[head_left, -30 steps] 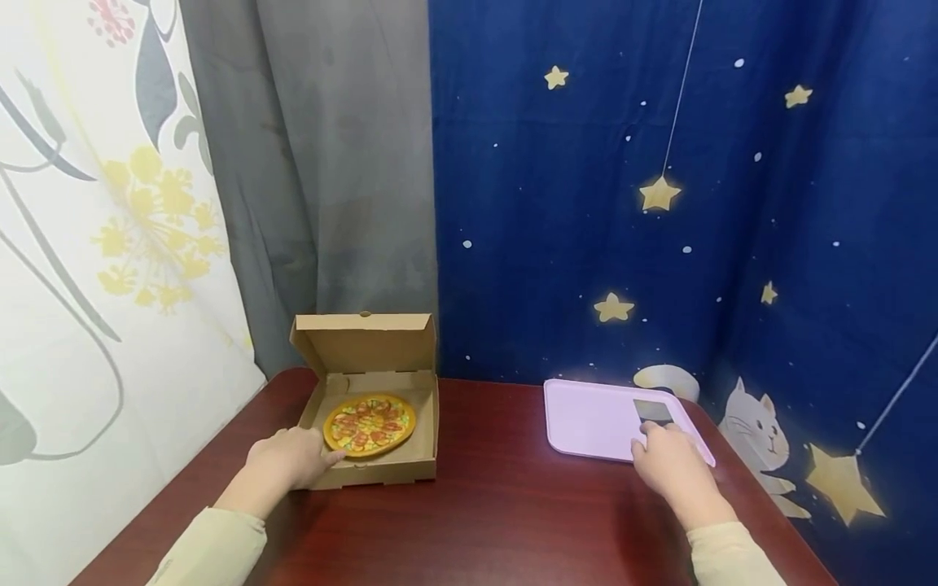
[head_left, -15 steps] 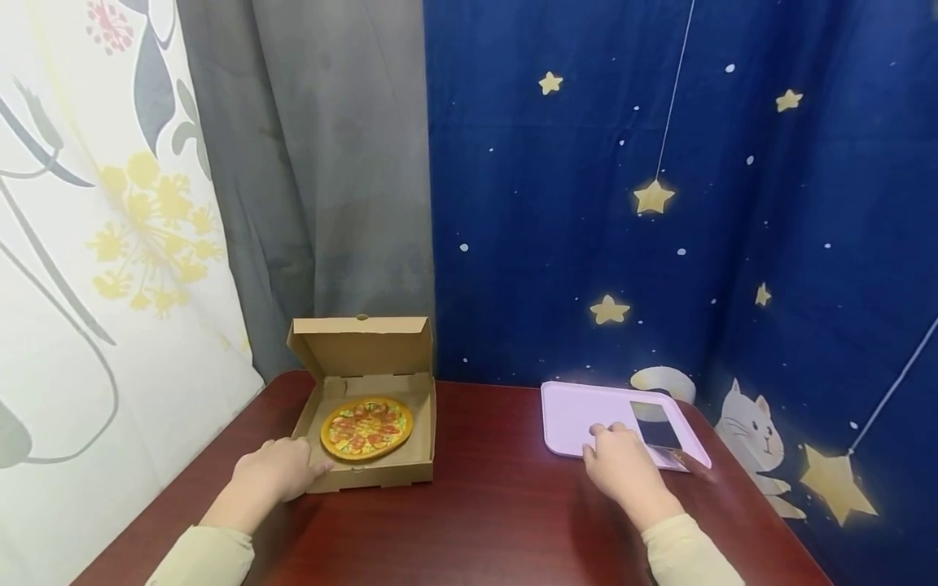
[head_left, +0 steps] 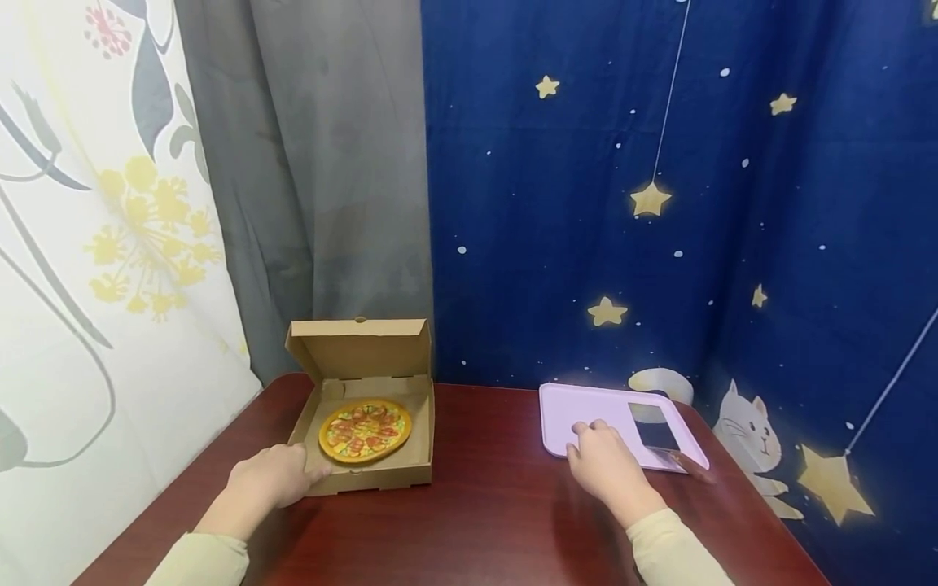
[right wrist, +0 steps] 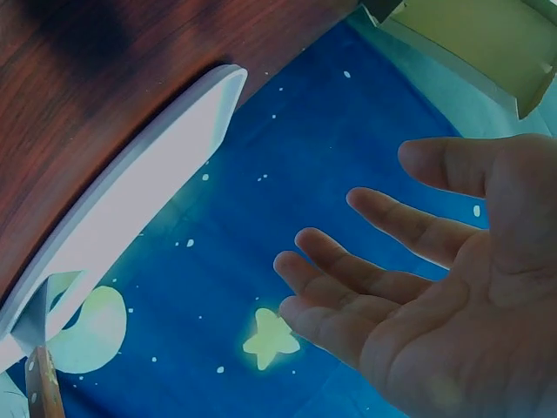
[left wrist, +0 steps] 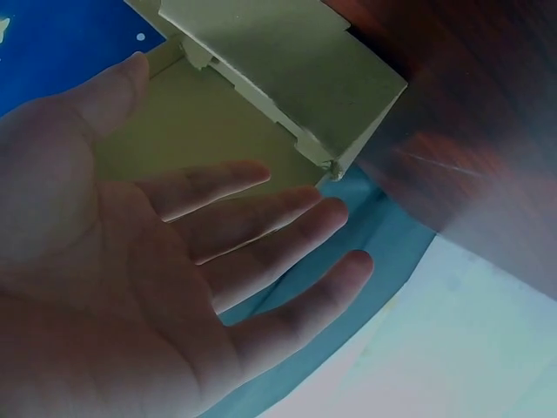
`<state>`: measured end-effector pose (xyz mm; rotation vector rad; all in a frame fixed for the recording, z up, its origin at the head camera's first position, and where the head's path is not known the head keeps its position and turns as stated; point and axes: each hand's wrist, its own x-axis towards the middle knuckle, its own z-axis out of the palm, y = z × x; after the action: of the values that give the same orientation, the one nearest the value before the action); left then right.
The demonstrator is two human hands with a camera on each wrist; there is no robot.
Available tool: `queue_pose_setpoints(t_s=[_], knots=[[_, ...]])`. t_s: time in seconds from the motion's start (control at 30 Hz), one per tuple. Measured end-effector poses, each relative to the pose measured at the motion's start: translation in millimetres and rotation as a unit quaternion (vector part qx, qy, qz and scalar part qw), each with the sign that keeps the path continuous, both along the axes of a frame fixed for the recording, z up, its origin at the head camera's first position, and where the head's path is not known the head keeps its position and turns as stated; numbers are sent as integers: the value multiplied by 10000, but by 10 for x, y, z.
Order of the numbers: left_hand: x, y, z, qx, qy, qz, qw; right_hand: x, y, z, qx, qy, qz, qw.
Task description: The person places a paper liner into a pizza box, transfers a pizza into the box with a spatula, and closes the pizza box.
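In the head view, a round pizza with a yellow rim (head_left: 365, 431) lies in a cardboard pizza box (head_left: 359, 352) whose lid stands up. My left hand (head_left: 267, 476) is at the box's front left corner, its thumb overlapping the front wall. The left wrist view shows that hand's fingers (left wrist: 287, 322) loosely extended, palm bare. My right hand (head_left: 607, 468) hovers by the near edge of a pink tray (head_left: 586, 411), fingers relaxed and holding nothing. To its right on the tray lies a spatula (head_left: 655, 427) with a broad shiny blade; its wooden handle (head_left: 692, 466) sticks out over the near rim.
Both things rest on a dark red wooden table (head_left: 484, 464), box at left, tray at right. Behind hang a grey curtain (head_left: 366, 163) and a blue star-print curtain (head_left: 513, 203); a white floral curtain (head_left: 146, 366) runs along the left side.
My right hand has moved left from over the spatula handle, leaving the spatula lying on the tray. My left hand stays by the box corner; the head view has shifted slightly.
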<state>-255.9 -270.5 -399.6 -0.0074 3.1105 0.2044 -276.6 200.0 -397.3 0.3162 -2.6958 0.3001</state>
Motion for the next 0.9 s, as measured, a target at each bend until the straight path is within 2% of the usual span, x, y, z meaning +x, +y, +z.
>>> queue_pose_setpoints(t_s=[0.27,0.47,0.67,0.9], knots=[[-48,42,-33,-29,-168,-149,9997,-29,-46,30,-71,-10,86,9999],[-86,67,-45,-152,11,-124,9998,-51,-75,43,-110,19,79,9999],[-76,87,-27,-202,95,-93,9997,-34,-118,14,-116,139,195,9996],[-56,85,-47,-158,-55,-83,9998,-54,-137,-9,-36,237,301,9993]])
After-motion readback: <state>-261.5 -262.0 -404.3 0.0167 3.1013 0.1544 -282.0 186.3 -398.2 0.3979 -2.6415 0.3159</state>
